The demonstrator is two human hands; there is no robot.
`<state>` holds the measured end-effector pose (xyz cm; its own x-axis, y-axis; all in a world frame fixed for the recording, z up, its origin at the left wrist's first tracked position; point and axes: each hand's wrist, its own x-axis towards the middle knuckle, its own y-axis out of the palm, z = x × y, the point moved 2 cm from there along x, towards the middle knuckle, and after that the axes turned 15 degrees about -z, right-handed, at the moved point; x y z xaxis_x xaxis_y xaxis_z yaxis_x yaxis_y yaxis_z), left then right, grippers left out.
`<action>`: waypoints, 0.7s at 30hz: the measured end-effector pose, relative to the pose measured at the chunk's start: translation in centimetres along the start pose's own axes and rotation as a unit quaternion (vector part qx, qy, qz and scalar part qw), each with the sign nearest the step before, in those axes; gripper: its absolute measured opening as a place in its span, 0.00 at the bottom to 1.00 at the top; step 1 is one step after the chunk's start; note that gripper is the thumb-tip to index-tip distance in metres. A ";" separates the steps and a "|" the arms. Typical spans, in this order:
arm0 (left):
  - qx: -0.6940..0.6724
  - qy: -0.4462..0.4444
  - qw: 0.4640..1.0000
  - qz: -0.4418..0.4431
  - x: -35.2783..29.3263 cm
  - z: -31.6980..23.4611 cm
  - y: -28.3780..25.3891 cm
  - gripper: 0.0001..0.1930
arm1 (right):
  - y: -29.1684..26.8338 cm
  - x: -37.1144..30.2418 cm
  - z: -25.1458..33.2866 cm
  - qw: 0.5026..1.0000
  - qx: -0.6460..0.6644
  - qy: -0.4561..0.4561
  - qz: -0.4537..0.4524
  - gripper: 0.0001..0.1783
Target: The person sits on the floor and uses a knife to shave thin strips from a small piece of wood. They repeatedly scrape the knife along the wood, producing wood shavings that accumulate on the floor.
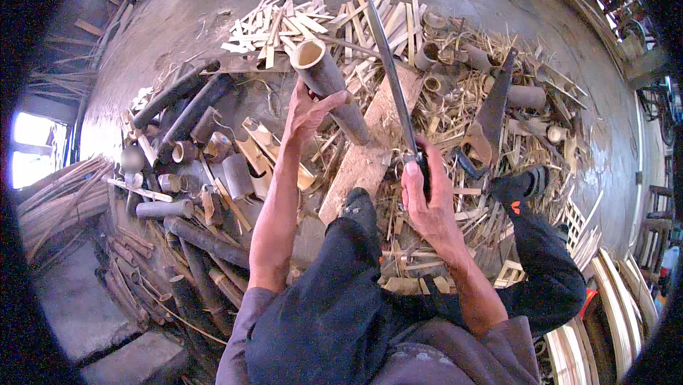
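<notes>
My left hand is wrapped around a thick bamboo tube, whose open end tilts up toward the far left. The tube's lower end meets a worn wooden plank on the ground. In my right hand is the handle of a long-bladed knife. Its dark blade points up and away, to the right of the tube and apart from it. My foot rests on the near part of the plank.
Split bamboo strips are heaped at the back. To the right, a handsaw lies among shavings and short bamboo pieces. Cut bamboo tubes crowd the left side. Bundled pale slats stand at the lower right, beyond my other foot.
</notes>
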<state>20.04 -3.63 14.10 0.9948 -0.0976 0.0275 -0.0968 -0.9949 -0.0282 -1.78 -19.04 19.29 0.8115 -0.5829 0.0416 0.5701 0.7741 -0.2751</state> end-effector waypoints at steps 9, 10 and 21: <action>0.151 0.069 0.986 -0.013 -2.8 -1.4 2.6 0.36 | 1.8 1.7 2.6 0.998 0.028 0.046 0.009 0.19; 0.134 0.076 0.988 -0.012 -2.9 -0.9 2.6 0.37 | 1.9 1.8 3.3 0.998 0.035 0.047 0.025 0.20; 0.125 0.099 0.987 0.011 -3.8 -0.2 3.9 0.38 | 3.0 2.7 2.2 0.998 0.063 0.006 0.016 0.19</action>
<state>15.88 -7.16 14.04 0.9646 -0.1465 0.2192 -0.0826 -0.9575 -0.2763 2.42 -17.78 20.70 0.8283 -0.5598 0.0225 0.5562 0.8169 -0.1528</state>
